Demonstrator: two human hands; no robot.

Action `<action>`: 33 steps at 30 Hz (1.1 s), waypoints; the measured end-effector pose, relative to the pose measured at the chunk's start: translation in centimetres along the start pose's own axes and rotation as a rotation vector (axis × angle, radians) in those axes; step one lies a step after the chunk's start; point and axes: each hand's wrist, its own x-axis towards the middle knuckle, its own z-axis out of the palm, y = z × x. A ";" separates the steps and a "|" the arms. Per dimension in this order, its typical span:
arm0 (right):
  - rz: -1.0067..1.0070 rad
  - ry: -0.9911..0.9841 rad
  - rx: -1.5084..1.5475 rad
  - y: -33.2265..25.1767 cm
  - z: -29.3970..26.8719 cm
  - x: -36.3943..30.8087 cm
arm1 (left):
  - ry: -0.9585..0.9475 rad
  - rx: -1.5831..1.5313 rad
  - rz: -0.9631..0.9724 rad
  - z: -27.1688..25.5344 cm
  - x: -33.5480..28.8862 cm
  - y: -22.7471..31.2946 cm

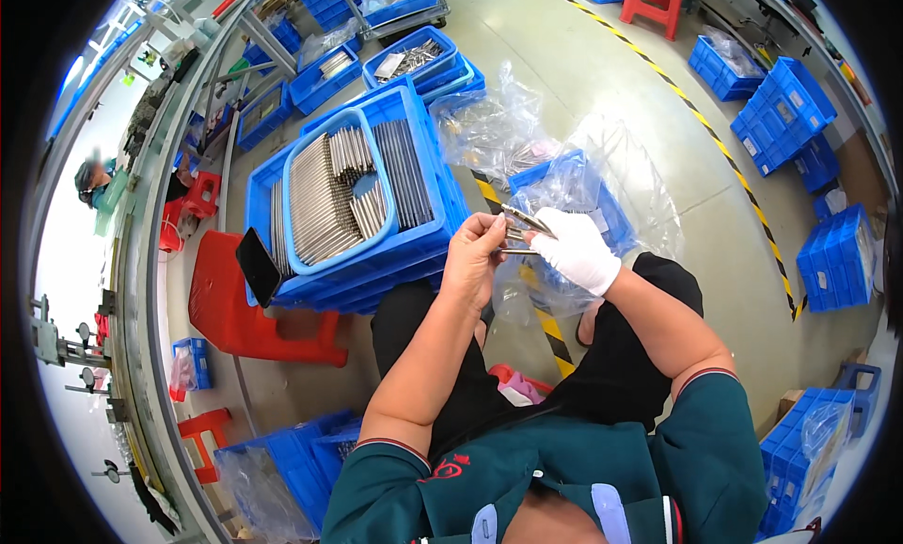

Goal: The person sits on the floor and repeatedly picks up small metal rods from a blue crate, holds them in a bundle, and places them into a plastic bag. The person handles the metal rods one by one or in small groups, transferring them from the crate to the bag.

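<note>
Several thin, shiny metal rods (519, 251) are between my two hands, above my lap. My bare left hand (475, 251) pinches their left ends between thumb and fingers. My right hand (576, 248), in a white glove, is closed around the other ends, hiding part of them. To the left, a light blue basket (388, 160) holds stacked rows of similar silvery rods (320, 201). It rests in a larger blue crate (442, 182), with darker rods (406, 173) alongside. Past my right hand, clear plastic partly covers another blue crate (616, 215).
A dark phone-like slab (258, 267) leans at the crate's corner, beside a red plastic stool (214, 285). Clear plastic sheeting (640, 168) spreads over the floor ahead. Further blue crates (785, 102) line the right side. A long workbench (141, 356) runs along the left.
</note>
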 end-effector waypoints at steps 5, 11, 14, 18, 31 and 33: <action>-0.045 0.013 0.132 0.0 -0.1 -0.1 | -0.216 -0.322 -0.117 0.5 -0.2 0.3; 0.043 -0.007 0.005 -0.4 0.1 -0.2 | -0.048 -0.238 0.136 1.0 -0.3 -1.1; 0.004 -0.006 0.085 -0.3 -0.1 -0.4 | -0.168 -0.423 -0.013 1.1 -0.3 -0.9; 0.038 -0.063 0.132 -0.1 -0.7 -0.2 | -0.191 -0.183 0.054 0.6 -0.4 0.3; 0.062 -0.087 0.116 0.0 -1.3 -0.3 | -0.037 0.117 0.153 1.4 -0.8 1.0; 0.064 -0.083 0.069 -0.1 -1.4 -0.3 | -0.023 0.131 0.157 1.5 -0.9 1.1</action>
